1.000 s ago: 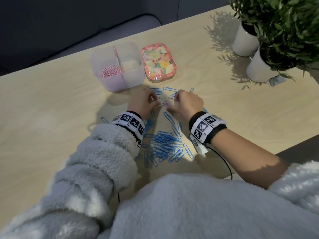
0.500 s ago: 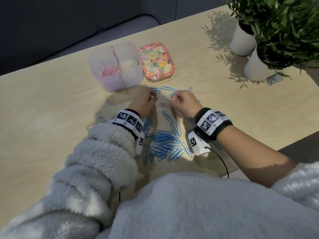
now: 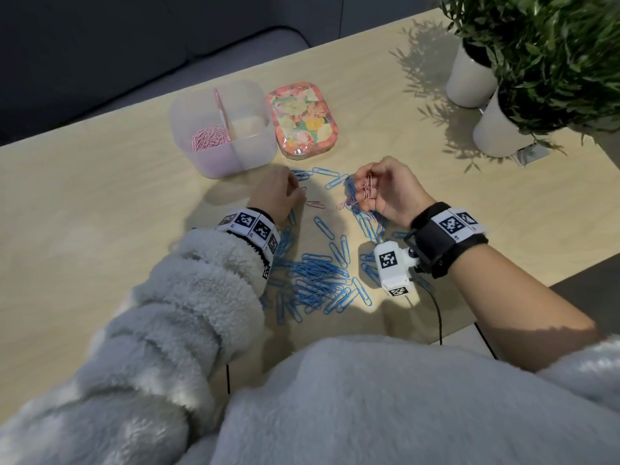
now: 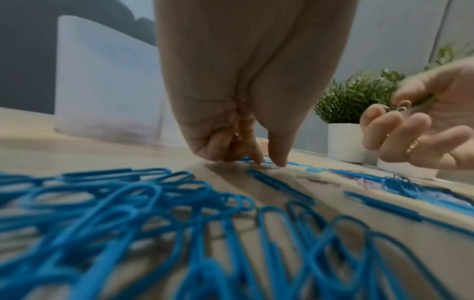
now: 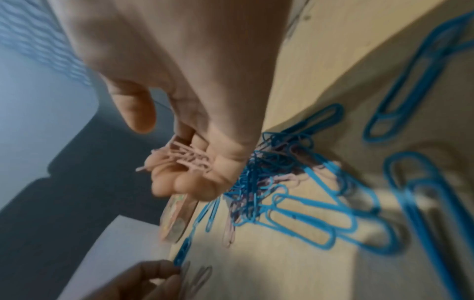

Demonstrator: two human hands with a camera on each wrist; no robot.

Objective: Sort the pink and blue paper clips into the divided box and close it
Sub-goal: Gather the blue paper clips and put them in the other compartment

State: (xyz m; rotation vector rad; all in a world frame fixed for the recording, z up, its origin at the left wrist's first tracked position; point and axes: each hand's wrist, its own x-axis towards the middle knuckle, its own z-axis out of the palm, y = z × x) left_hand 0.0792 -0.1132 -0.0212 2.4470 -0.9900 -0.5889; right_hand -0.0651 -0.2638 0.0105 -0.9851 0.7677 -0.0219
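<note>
The translucent divided box [image 3: 246, 152] stands open at the back, with pink clips [image 3: 209, 139] in its left compartment. Its floral lid [image 3: 302, 119] lies beside it on the right. A pile of blue clips [image 3: 318, 280] is spread between my wrists. My right hand [image 3: 365, 196] is turned palm up above the table, its fingers curled round a bunch of pink clips [image 5: 187, 158]. My left hand [image 4: 269, 162] has thumb and forefinger tips down on the table, pinching at a small pink clip [image 3: 303, 188]. Another pink clip [image 3: 315, 204] lies just right of it.
A tangle of blue and pink clips [image 5: 269, 172] lies under my right hand. Two white pots with green plants [image 3: 469, 78] [image 3: 500, 129] stand at the far right. The table's near edge [image 3: 570, 280] runs by my right forearm.
My right hand has lifted off the table and rolled palm up with pink clips in it. My left hand has stayed low, its fingertips down by the loose pink clips.
</note>
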